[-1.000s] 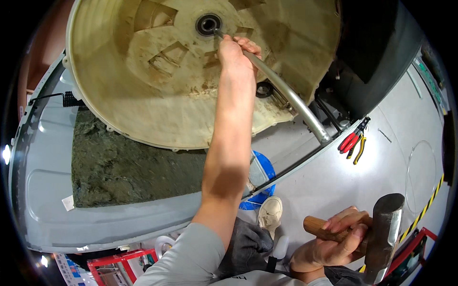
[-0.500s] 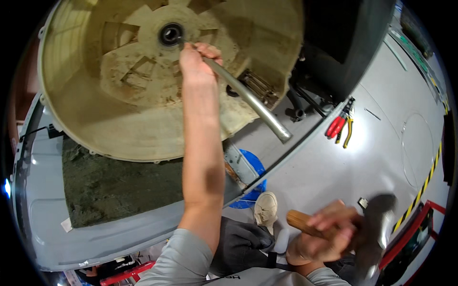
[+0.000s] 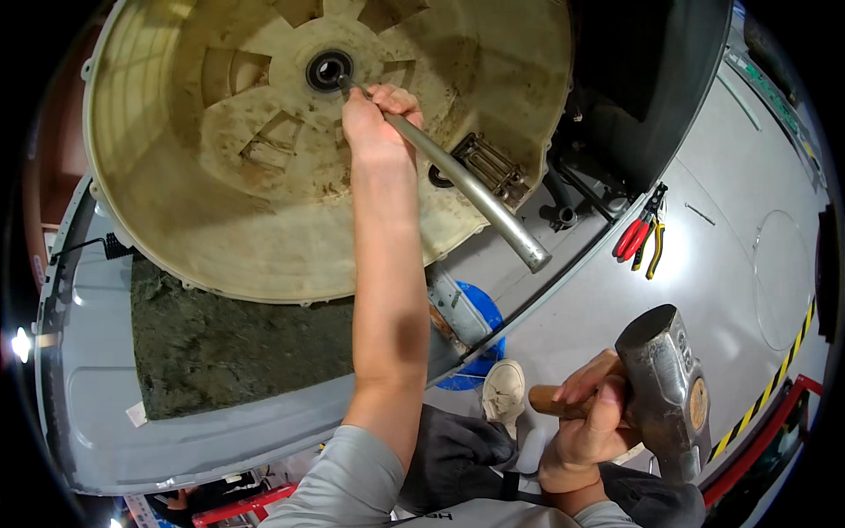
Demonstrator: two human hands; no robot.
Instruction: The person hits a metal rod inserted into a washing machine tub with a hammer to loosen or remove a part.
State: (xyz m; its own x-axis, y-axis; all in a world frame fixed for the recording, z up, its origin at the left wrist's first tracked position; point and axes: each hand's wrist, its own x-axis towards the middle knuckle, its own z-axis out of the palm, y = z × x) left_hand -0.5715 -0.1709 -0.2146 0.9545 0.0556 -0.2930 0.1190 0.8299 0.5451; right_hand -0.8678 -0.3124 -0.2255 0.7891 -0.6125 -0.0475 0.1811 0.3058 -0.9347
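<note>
My left hand (image 3: pixel 380 119) is wrapped round a long steel rod (image 3: pixel 475 192). The rod's narrow tip rests at the rim of a black ring bearing (image 3: pixel 328 69) in the middle of a stained, cream-coloured washing machine tub (image 3: pixel 290 207); its thick end points toward the lower right. At the lower right, my right hand (image 3: pixel 594 414) grips the short wooden handle of a heavy sledgehammer (image 3: pixel 667 378). The steel head sits close beside my fingers, apart from the rod. A heating element (image 3: pixel 488 167) lies in the lower right part of the tub.
Under the tub are a dark foam mat (image 3: pixel 238 352) and a grey metal cabinet panel (image 3: pixel 97 387). Red and yellow-handled pliers (image 3: pixel 641 236) lie on the pale floor, near a small metal pin (image 3: pixel 700 213) and a wire loop (image 3: pixel 782 282). A blue basin (image 3: pixel 480 374) stands by my shoe (image 3: pixel 503 392).
The hammer, blurred before, is now sharp and has turned, its head slightly higher and further left. My left hand keeps the rod at the bearing; the whole view has shifted slightly.
</note>
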